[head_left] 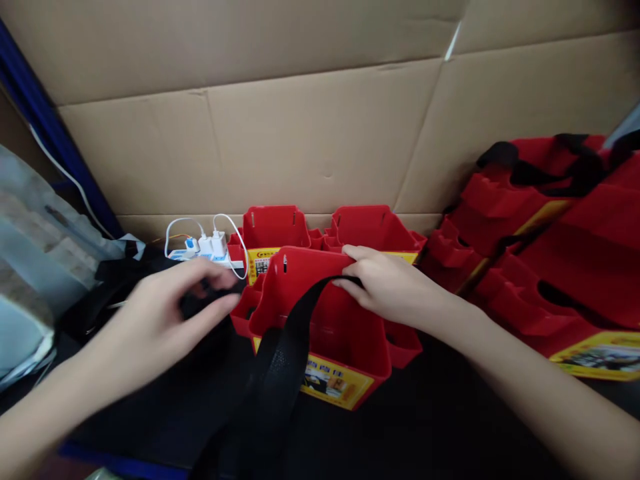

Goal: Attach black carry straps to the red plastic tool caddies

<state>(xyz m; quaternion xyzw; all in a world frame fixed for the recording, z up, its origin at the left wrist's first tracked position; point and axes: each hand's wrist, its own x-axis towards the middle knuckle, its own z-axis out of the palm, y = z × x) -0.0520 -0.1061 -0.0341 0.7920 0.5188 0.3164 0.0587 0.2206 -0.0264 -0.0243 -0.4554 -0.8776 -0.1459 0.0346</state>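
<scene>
Head view is filled along its upper half by a cardboard wall (320, 133), folded flat behind a dark table (440, 427). At the right of the frame a heap of red carriers (560, 267) with black straps is stacked. At the left edge a clear plastic bag (35, 267) is seen. In the centre a red plastic carrier (330, 333) with a yellow label stands upright on the table, just in front of two more red carriers (325, 230) set against the wall. A black woven strap (280, 373) is draped from its upper rim down toward the lower edge of the frame. Left of centre, a white power strip (205, 250) with plugs lies near the wall.

The right hand (390, 283) is pressed onto the carrier's upper rim, its grip pinching the strap end there. The left hand (165, 320) is held just left of the carrier, its grip closed on a dark piece, probably the strap's other end.

The carrier is judged light, thin-walled and somewhat flexible; it is best held by the rim. The strap is judged soft and limp, best taken near its end.
</scene>
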